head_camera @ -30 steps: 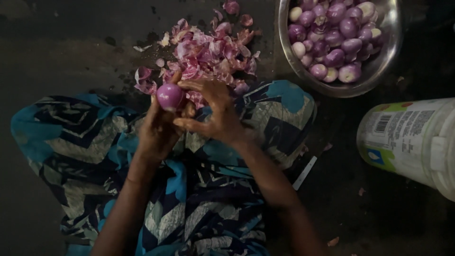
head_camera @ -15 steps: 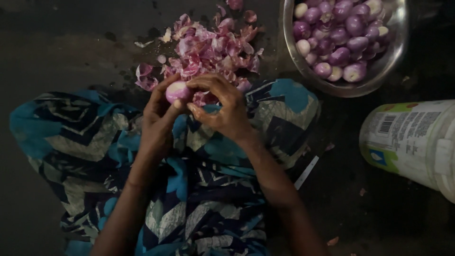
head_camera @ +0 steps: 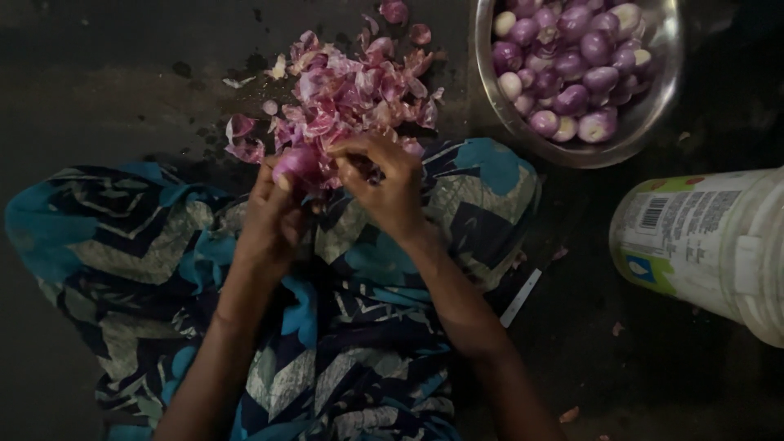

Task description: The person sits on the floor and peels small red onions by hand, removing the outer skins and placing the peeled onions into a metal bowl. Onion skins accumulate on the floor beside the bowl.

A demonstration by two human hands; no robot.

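Nearest the camera, over a lap in blue patterned cloth, the left hand is gripping a small purple shallot, while the right hand is pinching loose skin at its side. Risk: the wet bulb may be slipping from the fingers, and peel may be falling onto the cloth. Beyond, a peel heap is lying on the floor. Right, a white bucket is showing a green-edged label with a barcode patch. Farthest, a steel bowl is holding peeled shallots.
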